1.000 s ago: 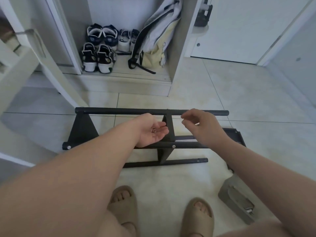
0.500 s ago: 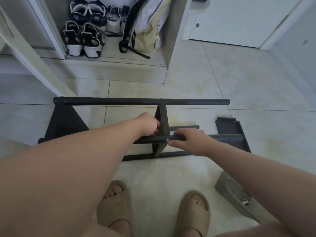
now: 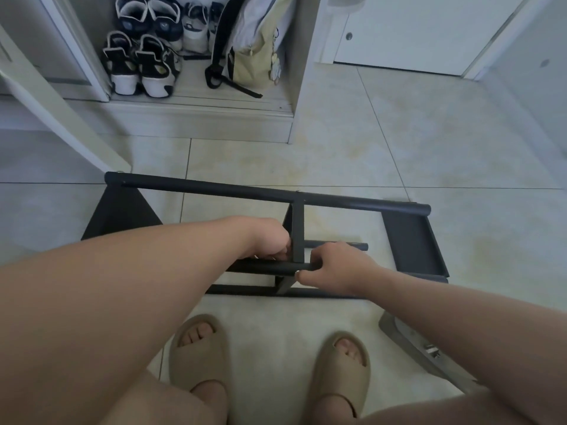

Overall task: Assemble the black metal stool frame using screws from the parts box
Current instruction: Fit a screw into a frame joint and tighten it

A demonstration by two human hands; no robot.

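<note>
The stool frame [image 3: 214,189] lies sideways on the floor [image 3: 399,142]. My right hand [image 3: 336,268] fingers wrap its near rail, at 3 o'clock of the crosspiece [image 3: 297,228]. My left hand [image 3: 270,240] fingers curl at 9 o'clock; I cannot tell what they hold.

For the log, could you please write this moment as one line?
left hand: at centre joint | right hand: gripping black metal stool frame
</note>
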